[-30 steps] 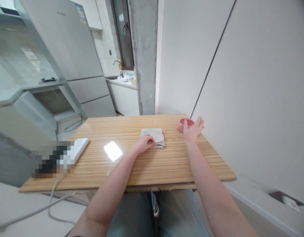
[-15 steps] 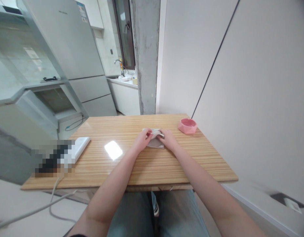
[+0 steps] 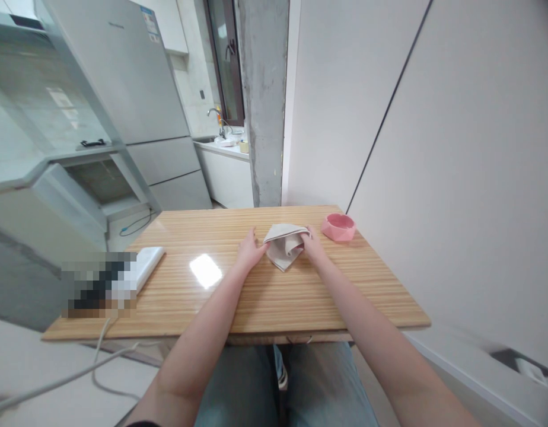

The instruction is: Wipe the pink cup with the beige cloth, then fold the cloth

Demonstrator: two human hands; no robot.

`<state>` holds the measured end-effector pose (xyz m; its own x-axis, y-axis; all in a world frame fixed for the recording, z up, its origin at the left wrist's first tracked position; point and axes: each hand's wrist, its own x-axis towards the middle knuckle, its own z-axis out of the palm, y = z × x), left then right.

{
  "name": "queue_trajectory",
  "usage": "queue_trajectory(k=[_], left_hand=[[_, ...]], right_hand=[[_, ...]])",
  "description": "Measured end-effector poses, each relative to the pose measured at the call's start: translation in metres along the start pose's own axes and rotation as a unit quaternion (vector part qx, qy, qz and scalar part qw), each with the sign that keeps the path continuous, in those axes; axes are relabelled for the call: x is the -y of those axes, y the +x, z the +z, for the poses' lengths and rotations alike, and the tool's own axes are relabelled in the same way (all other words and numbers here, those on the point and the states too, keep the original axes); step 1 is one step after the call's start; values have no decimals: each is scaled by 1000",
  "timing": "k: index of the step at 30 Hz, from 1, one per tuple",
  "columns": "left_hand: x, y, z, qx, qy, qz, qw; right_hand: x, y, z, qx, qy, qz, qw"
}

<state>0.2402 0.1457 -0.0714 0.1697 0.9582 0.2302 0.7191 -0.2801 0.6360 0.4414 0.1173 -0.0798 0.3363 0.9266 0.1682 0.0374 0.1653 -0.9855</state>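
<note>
A light beige cloth (image 3: 283,244) lies partly folded on the wooden table (image 3: 185,231), its upper layer raised and one corner pointing toward me. My right hand (image 3: 313,244) grips the cloth's right edge, with some fingers tucked into the fold and hidden. At the left side of the cloth, my left hand (image 3: 251,251) is open, its fingers spread; the thumb reaches the cloth's left edge. Whether that thumb presses on the fabric or only rests against it, I cannot tell.
Right of my right hand stands a pink faceted bowl (image 3: 338,228) near the table's far right edge. A white power strip or box (image 3: 148,261) lies at left beside a blurred patch, with a cable (image 3: 98,347) hanging off. A wall borders the right side.
The cloth has turned and opened into a more pointed, raised shape. My left hand has moved slightly left and spread its fingers; my right hand has shifted right with the cloth edge.
</note>
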Motion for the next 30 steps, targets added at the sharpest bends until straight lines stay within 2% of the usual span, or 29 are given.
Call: queue_trajectory(k=[3,6,9,11,14,17,19,21,23,25,27,30], left_hand=[[0,-1,2,67,48,19,996],[-2,-2,6,101,-17,75,992],[-6,-6,7,56,-98,157,981],[-13,-9,6,23,-81,226,971],[-24,-15,4,40,-25,268,962],[-29,-15,5,39,-29,202,978],[-27,-11,5,-6,-130,117,985],[-21,-4,4,-59,-289,16,955],[-12,5,0,-110,-421,-67,898],[0,14,-5,-164,-475,-130,855],[14,22,-12,-207,-471,-180,839],[36,30,-21,-246,-412,-212,851]], right_hand=[[2,3,1,26,134,113,984],[2,2,2,60,136,119,982],[2,-1,2,85,76,53,992],[3,-6,3,94,13,-23,995],[7,-15,8,112,-121,-154,974],[9,-23,13,124,-229,-236,936],[6,-25,13,113,-280,-237,923],[2,-24,11,95,-357,-194,909],[-2,-22,7,85,-440,-130,884],[-4,-19,3,77,-485,-79,868],[-4,-17,0,73,-497,-54,863],[-2,-13,-4,67,-510,-33,857]])
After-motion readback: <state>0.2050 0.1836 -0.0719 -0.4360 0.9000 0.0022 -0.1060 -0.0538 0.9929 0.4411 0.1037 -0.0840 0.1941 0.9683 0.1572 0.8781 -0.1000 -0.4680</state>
